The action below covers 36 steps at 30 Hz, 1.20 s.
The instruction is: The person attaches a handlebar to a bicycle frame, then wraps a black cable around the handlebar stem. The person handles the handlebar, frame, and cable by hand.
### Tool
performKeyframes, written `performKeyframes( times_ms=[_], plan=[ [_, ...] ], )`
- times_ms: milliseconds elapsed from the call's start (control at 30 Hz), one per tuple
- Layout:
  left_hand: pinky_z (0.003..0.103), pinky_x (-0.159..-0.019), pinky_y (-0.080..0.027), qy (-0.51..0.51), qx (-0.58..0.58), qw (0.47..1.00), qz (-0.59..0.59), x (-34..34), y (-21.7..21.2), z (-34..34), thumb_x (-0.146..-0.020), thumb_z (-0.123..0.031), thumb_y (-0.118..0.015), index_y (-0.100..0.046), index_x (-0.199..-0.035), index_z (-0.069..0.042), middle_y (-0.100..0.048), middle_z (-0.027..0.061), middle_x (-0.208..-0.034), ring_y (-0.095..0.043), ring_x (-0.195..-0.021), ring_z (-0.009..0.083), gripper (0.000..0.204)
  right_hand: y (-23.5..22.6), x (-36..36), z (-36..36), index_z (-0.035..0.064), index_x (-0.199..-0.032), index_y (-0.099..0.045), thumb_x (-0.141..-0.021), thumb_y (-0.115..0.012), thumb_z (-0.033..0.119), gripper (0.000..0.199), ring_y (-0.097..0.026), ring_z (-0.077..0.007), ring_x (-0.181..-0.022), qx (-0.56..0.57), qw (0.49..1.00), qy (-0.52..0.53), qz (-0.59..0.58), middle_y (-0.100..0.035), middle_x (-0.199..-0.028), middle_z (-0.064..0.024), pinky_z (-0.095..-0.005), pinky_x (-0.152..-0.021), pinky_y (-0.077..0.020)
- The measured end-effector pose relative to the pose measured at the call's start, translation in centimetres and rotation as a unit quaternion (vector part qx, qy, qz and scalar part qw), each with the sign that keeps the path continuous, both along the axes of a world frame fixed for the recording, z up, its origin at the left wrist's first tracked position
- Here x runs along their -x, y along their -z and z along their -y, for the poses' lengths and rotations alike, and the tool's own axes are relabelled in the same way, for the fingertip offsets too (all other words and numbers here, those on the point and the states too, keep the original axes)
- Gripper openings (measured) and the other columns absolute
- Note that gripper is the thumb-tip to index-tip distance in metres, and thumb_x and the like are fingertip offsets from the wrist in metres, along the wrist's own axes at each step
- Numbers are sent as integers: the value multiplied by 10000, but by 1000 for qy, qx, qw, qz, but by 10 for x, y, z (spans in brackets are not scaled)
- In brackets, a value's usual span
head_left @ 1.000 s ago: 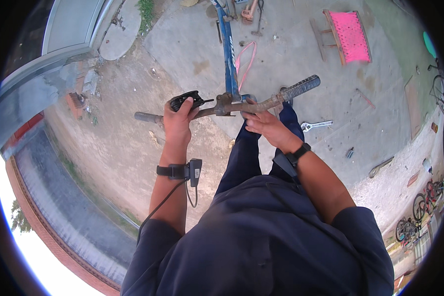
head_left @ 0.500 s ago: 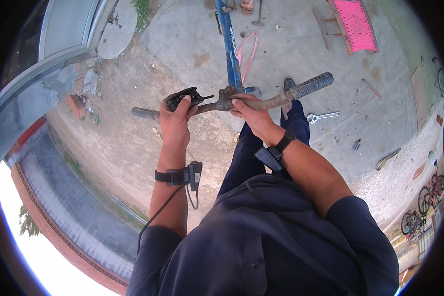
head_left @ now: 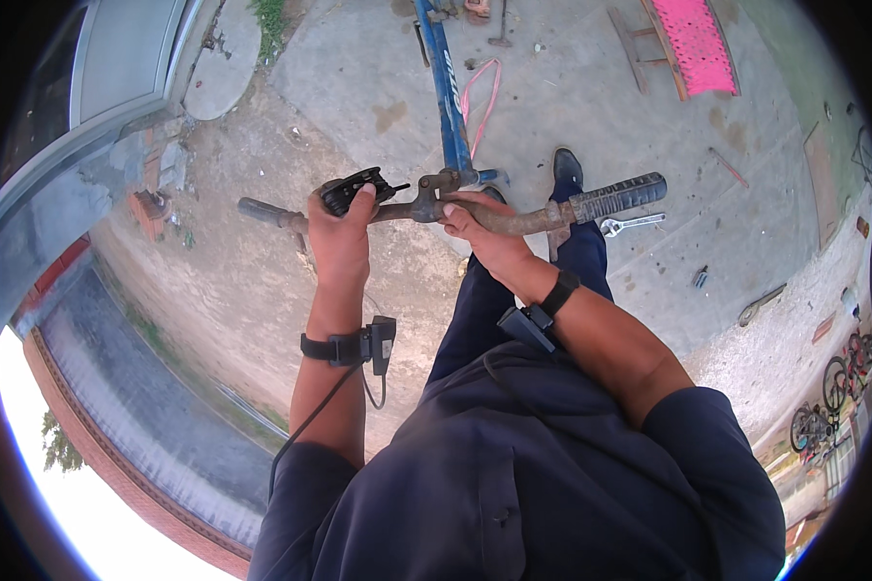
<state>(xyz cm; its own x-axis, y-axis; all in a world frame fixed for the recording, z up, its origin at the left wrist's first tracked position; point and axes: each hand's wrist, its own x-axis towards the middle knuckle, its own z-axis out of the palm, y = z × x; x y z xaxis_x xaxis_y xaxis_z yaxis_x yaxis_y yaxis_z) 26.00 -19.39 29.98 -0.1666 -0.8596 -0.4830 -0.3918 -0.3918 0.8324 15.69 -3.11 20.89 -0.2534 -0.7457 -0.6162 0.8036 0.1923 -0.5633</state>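
A person's left hand (head_left: 339, 232) closes around the left half of a rusty bicycle handlebar (head_left: 455, 208), fingers wrapped over the bar beside a black shifter (head_left: 357, 189) clamped there. The right hand (head_left: 484, 237) closes on the bar just right of the stem clamp (head_left: 434, 198), thumb and fingers pinching the metal. Both grips are tight on the handlebar, which is held level in front of the body, above the ground and at the lower end of a blue bicycle frame (head_left: 448, 87) that runs away toward the top edge of the concrete floor (head_left: 358, 87).

The bar's right end carries a black ribbed rubber sleeve (head_left: 618, 197); the left end is bare. A silver wrench (head_left: 632, 225) lies on the floor just beyond the person's shoe (head_left: 567, 172), and a pink cable loop (head_left: 480, 97) rests beside the frame. A pink-topped wooden bench (head_left: 693, 44) stands near the floor's top right corner.

The step in hand looks like seating or aligning the handlebar in its stem. The next move would likely call for a steady hold with one hand while the other works the clamp, possibly with the wrench.
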Motion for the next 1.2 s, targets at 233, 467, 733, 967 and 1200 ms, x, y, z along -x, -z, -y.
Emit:
performKeyframes(
  times_ms=[233,467,733,967,1200],
  plan=[
    [280,-796,-575,28,2,1000,-6,6,-1,0,-917,-56,-752,-481,-1204,59,-633,124,-1079,-659,-915,157,411,-17,1,6,-18,-1268,-618,-1001,-689,179,339,-683,-153,-965,-21,998,-32,-51,-714,-1083,-94,-283,-863,-566],
    [338,-788,-645,22,-5,999,-23,13,-20,-1,-935,-41,-707,-503,-1186,78,-662,148,-1086,-706,-947,218,345,-25,-3,6,19,-1195,-677,-981,-704,202,283,-611,-82,-802,-19,998,25,-47,-693,-873,-26,-257,-723,-514],
    [343,-785,-654,47,21,999,5,30,-38,-2,-935,-32,-700,-482,-1202,92,-650,176,-1125,-706,-964,225,366,-22,5,3,-38,-1245,-631,-1010,-676,170,318,-646,-102,-886,-6,993,-47,-105,-713,-985,-67,-247,-813,-542],
    [335,-763,-654,86,12,996,21,38,-45,-2,-930,-41,-710,-479,-1201,88,-656,164,-1111,-705,-942,203,379,-22,8,3,-44,-1254,-629,-1011,-668,151,314,-629,-87,-866,-2,990,-59,-130,-708,-961,-53,-242,-792,-532],
    [268,-690,-610,97,27,993,65,48,-45,-4,-907,-86,-763,-466,-1220,81,-662,146,-1041,-691,-851,155,463,-16,4,3,-46,-1259,-629,-1005,-674,139,317,-672,-104,-897,-15,988,-63,-140,-729,-1015,-78,-239,-799,-554]
  ],
)
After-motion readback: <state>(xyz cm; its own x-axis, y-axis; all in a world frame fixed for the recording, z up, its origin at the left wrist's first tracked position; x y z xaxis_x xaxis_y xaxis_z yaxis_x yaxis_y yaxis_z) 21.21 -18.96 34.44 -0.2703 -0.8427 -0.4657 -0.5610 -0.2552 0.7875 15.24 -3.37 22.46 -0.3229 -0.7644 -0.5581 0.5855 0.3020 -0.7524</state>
